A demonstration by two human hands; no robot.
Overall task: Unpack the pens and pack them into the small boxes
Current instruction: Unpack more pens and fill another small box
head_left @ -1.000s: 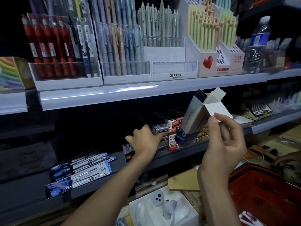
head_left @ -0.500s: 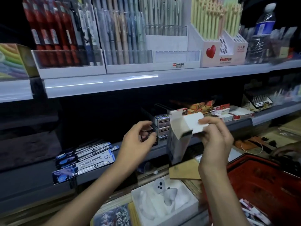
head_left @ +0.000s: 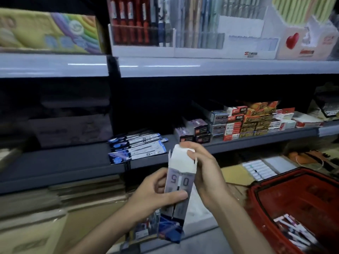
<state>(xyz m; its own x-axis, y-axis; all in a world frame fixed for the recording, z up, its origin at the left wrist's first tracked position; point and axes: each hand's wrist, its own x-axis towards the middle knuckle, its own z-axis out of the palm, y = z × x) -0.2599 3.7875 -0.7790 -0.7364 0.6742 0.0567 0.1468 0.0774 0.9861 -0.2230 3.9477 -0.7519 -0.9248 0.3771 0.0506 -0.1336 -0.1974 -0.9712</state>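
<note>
A tall small pen box [head_left: 178, 184], lilac with "0.5" printed on it and a white open flap on top, stands upright between both hands at the centre. My left hand [head_left: 156, 195] grips its middle, thumb across the front. My right hand [head_left: 205, 169] holds the top, fingers curled over the white flap. Loose pens [head_left: 293, 230] lie in the red basket [head_left: 275, 189] at the lower right. Whether pens are inside the box is hidden.
Stacked small pen boxes [head_left: 238, 123] and flat blue pen packs [head_left: 135, 145] sit on the dark middle shelf [head_left: 73, 162]. Pen display racks [head_left: 165, 30] fill the upper shelf. Cardboard sheets [head_left: 45, 217] lie below at the left, a white pen tray [head_left: 258, 169] near the basket.
My left hand left the shelf boxes and took hold of the pen box. Both hands brought the box down and upright in front of me; the view swung left and down.
</note>
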